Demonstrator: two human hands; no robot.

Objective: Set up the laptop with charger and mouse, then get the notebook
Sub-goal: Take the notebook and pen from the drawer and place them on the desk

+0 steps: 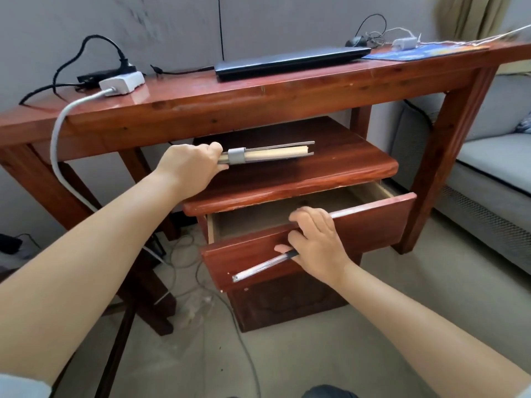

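laptop on desk, cabinet beneath

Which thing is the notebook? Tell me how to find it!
Find the long red-brown table, then look beneath it at the small cabinet with the open drawer. The notebook is just above the cabinet's top, held at one end by the left hand. It is the only thin grey-covered thing there, with pale page edges showing.

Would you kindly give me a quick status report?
Left hand grips notebook above cabinet. Right hand on open drawer front. Laptop closed on desk.
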